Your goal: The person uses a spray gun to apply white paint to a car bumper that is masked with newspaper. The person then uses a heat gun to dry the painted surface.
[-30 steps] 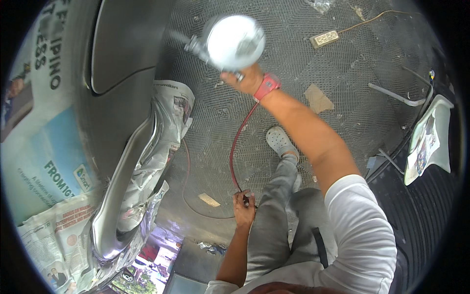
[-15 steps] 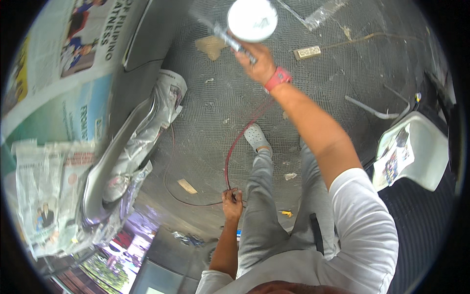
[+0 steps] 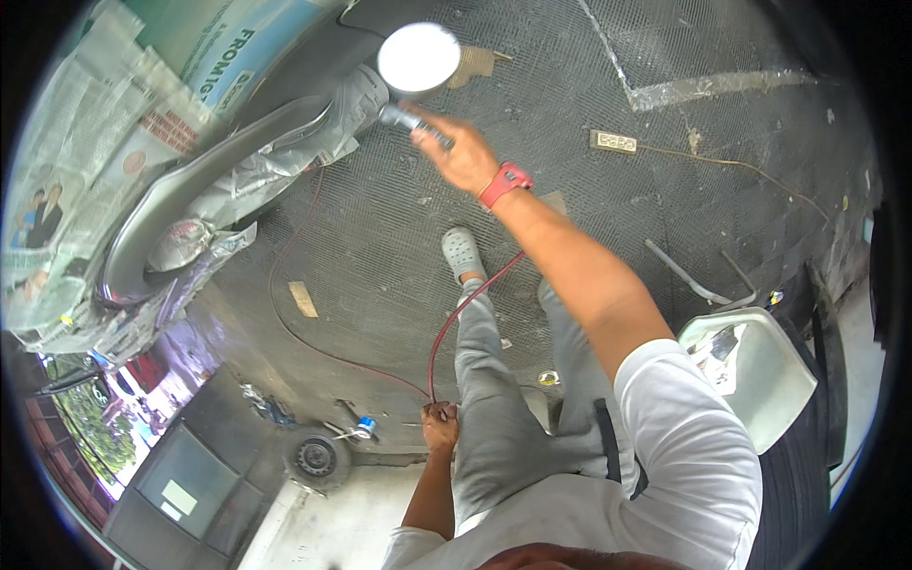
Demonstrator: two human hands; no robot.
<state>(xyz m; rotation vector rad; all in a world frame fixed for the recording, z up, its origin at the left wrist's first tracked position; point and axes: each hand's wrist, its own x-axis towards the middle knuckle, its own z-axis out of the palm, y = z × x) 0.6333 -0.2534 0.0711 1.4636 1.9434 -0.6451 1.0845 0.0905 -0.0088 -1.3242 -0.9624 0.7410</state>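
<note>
Spray gun (image 3: 415, 71) with its round white cup is clamped in the right hand (image 3: 463, 157), arm stretched out toward the grey car panel (image 3: 204, 180) masked with newspaper (image 3: 66, 171). The left hand (image 3: 439, 418) is closed around the red air hose (image 3: 456, 318), low beside the thigh, above the dark mesh floor (image 3: 399, 237).

To do this well, I judge the gun should stay square to the panel and travel at an even pace, while the left hand keeps slack hose off the wet surface and away from the foot in the grey clog (image 3: 461, 252).

Nozzle and trigger finger are hidden behind the cup and the hand, so any spray cannot be made out. The panel's far end is cut off at the rim. A white chair (image 3: 760, 375) sits at right, its contents unclear.
</note>
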